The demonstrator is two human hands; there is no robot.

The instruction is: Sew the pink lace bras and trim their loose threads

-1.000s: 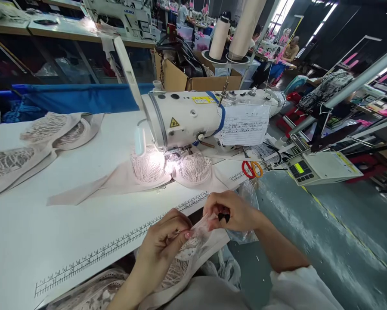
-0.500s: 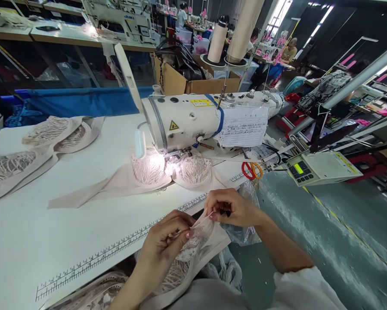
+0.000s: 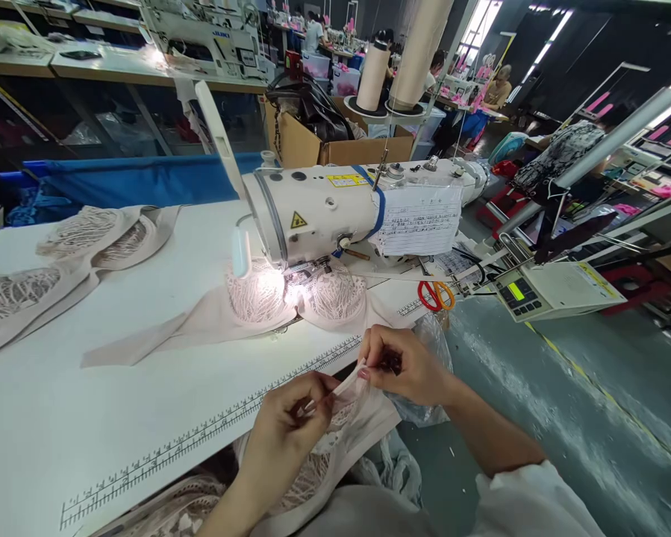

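Observation:
Both hands pinch the upper edge of a pale pink lace bra (image 3: 313, 477) above my lap. My left hand (image 3: 290, 425) grips the edge at its left, thumb against fingers. At the other end of the stretched edge, my right hand (image 3: 402, 365) pinches the fabric between thumb and fingertips, the other fingers curled. Between them a narrow strip of the edge is pulled taut. Another pale pink bra (image 3: 335, 298) lies under the lit needle area of the white sewing machine (image 3: 318, 209), its wing spread leftward on the white table (image 3: 161, 410).
More lace bras (image 3: 83, 239) lie at the table's left. A printed ruler (image 3: 212, 425) runs along the front edge. Scissors (image 3: 436, 295) with red and orange handles lie right of the machine, near a control box (image 3: 559, 291). A cardboard box (image 3: 363, 149) stands behind.
The bra edge between my hands is now straighter and tauter. My left hand has turned slightly, its thumb now less visible. The bra under the machine has not moved.

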